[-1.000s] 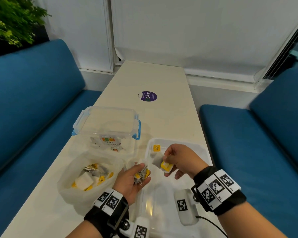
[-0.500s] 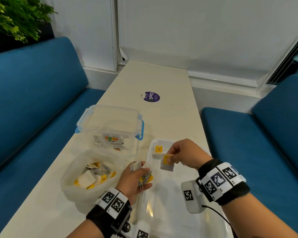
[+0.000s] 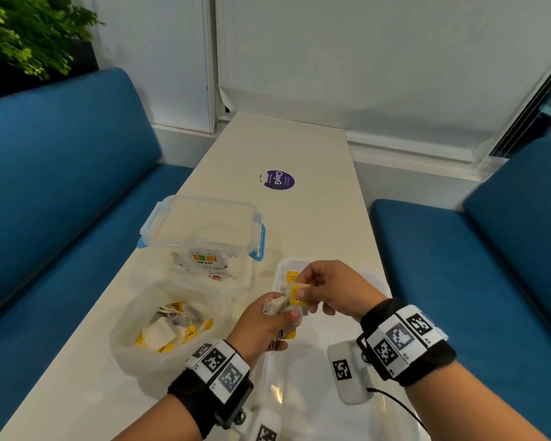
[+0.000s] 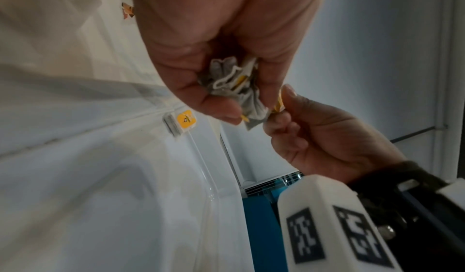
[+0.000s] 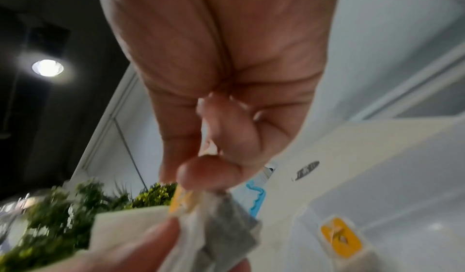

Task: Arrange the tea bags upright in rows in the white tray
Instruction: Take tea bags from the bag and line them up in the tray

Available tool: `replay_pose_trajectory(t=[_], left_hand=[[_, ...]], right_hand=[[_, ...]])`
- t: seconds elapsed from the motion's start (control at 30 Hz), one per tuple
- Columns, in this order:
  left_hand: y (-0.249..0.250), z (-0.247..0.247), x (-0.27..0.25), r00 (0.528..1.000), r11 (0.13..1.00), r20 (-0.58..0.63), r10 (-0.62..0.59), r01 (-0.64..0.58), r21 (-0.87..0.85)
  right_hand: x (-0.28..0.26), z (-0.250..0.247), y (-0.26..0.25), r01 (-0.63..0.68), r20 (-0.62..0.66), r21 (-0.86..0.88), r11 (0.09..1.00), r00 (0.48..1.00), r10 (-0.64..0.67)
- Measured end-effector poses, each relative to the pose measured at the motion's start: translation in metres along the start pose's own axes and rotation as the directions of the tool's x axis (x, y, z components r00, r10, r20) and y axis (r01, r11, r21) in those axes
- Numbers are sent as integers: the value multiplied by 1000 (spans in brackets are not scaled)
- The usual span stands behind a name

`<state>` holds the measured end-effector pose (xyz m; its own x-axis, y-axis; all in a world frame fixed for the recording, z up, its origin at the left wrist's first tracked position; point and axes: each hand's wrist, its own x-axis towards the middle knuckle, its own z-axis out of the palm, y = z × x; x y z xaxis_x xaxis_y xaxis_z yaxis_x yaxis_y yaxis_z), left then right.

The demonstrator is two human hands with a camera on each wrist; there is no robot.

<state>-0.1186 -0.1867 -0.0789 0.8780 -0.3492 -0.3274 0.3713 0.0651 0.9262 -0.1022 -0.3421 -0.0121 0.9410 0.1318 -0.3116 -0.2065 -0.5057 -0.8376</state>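
Observation:
My left hand (image 3: 269, 319) grips a crumpled bunch of grey-white tea bags (image 4: 231, 85) above the white tray (image 3: 347, 270). My right hand (image 3: 323, 289) meets it and pinches one tea bag (image 5: 226, 226) of the bunch by its yellow tag (image 3: 296, 296), thumb on top. A yellow-tagged tea bag (image 3: 291, 276) stands upright in the tray's far left corner, also in the left wrist view (image 4: 185, 121) and the right wrist view (image 5: 340, 236). The near part of the tray is partly hidden by my wrists.
A clear plastic bag (image 3: 172, 326) with several loose tea bags lies left of the tray. Behind it stands a clear lidded box (image 3: 204, 227) with blue clips. A purple sticker (image 3: 279, 179) is further up the table. Blue benches flank both sides.
My right hand has moved from near the tray's far left corner back to my left hand. The left hand has lifted slightly to meet it over the tray.

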Motion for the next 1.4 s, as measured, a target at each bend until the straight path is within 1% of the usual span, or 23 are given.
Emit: replay_pose_trajectory(t=[0.07, 0.13, 0.2, 0.27, 0.33, 0.4, 0.5, 0.57, 0.63, 0.7, 0.8, 0.87, 0.97, 1.03, 1.1, 1.13, 1.2, 1.23, 1.3, 1.33, 1.4], left_hand=[[0, 1, 1, 1000, 1000, -31, 2, -3, -17], [-1, 0, 3, 999, 999, -52, -3, 1, -35], [-1, -2, 3, 996, 997, -89, -27, 21, -71], [-3, -6, 4, 989, 992, -137, -63, 47, -119], [-6, -10, 4, 982, 987, -163, -96, 73, -145], [-9, -13, 4, 978, 982, -170, -123, 95, -161], [-11, -13, 4, 975, 977, -167, -144, 112, -183], [-11, -12, 4, 975, 973, -166, -149, 115, -198], [-10, -12, 4, 977, 974, -157, -145, 114, -195], [-10, -11, 4, 980, 976, -140, -141, 114, -186], [-10, -11, 2, 983, 975, -121, -141, 116, -191], [-10, -11, 1, 983, 972, -114, -142, 116, -204], [-11, -13, 0, 984, 968, -106, -142, 115, -223], [-12, -13, 0, 984, 967, -103, -143, 116, -229], [-12, -13, 0, 984, 964, -100, -144, 117, -238], [-12, -13, 0, 984, 963, -100, -146, 118, -244], [-12, -14, 0, 984, 960, -99, -151, 122, -252], [-12, -14, 0, 983, 958, -97, -154, 125, -256], [-12, -14, 0, 981, 953, -101, -163, 131, -272], [-12, -13, 0, 980, 948, -104, -171, 135, -287], [-10, -12, 1, 977, 935, -106, -183, 140, -327]], right_hand=[[0, 2, 4, -28, 20, 71, 997, 999, 27], [0, 3, 10, -81, -13, 28, 996, 997, 82], [5, 2, 18, -114, -127, -46, 992, 986, 108], [13, -2, 25, -123, -244, -120, 985, 966, 91], [22, -6, 33, -158, -292, -204, 966, 952, 94], [33, -8, 40, -204, -270, -214, 955, 952, 143], [47, -4, 45, -289, -197, -129, 949, 945, 261], [56, 1, 48, -351, -141, -112, 930, 932, 334], [66, 7, 52, -394, -108, -128, 910, 918, 382], [76, 11, 55, -414, -81, -187, 891, 910, 406], [86, 17, 59, -441, -78, -230, 868, 897, 435], [90, 19, 62, -439, -93, -230, 868, 898, 430], [96, 19, 66, -411, -159, -158, 898, 908, 388], [100, 22, 66, -421, -173, -203, 884, 904, 391], [102, 27, 67, -445, -215, -307, 841, 894, 394], [102, 29, 68, -452, -242, -322, 832, 889, 389], [101, 27, 71, -442, -287, -299, 846, 887, 361], [97, 24, 68, -426, -295, -316, 848, 893, 340], [87, 16, 60, -398, -254, -345, 850, 911, 324], [81, 13, 55, -381, -227, -325, 866, 920, 319], [63, 8, 43, -318, -160, -216, 923, 944, 288]])
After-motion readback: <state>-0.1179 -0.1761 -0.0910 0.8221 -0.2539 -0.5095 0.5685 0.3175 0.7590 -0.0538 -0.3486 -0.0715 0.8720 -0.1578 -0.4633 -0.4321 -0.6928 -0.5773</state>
